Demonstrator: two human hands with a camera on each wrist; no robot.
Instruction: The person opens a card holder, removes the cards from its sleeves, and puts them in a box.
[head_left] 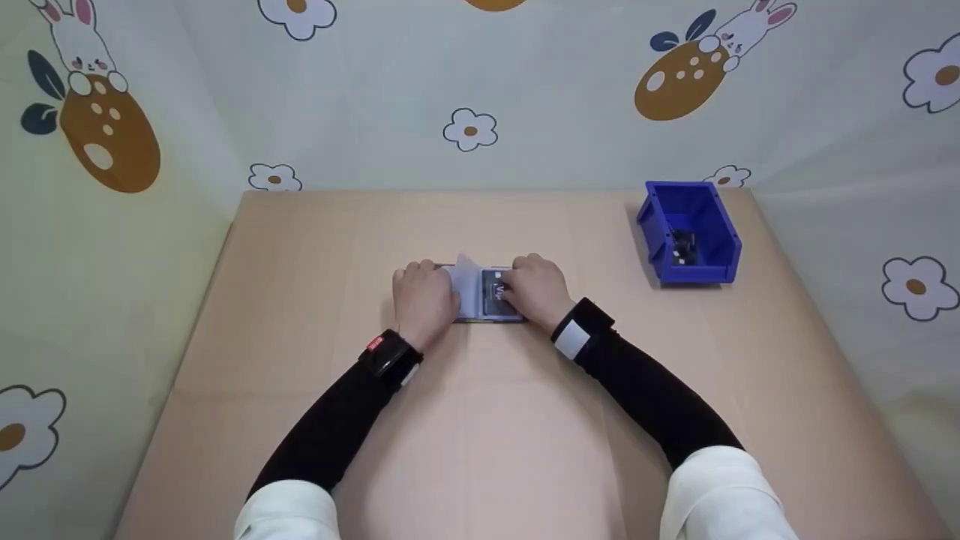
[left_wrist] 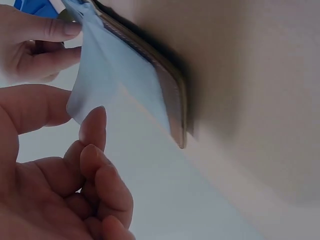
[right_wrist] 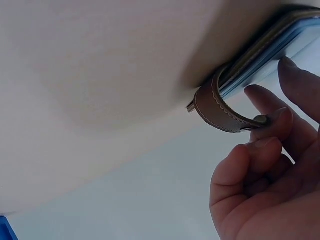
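A small card holder (head_left: 489, 321) lies spread on the table between both hands, its clear plastic sleeves facing up. My left hand (head_left: 426, 300) pinches the loose edge of a raised sleeve (left_wrist: 102, 75) between thumb and forefinger. On the other half, a dark card (head_left: 492, 294) with light markings shows beneath the plastic. There my right hand (head_left: 541, 291) holds the holder's side, thumb over the page. A brown stitched strap (right_wrist: 215, 107) with a metal snap curls up against its fingers. The left wrist view shows the brown cover's rounded edge (left_wrist: 179, 95) on the table side.
A blue plastic bin (head_left: 694, 274) stands at the back right of the tan table (head_left: 480, 435), with small dark items (head_left: 682, 247) inside. Pale curtains (head_left: 375, 97) printed with flowers and rabbits enclose the table's back and sides.
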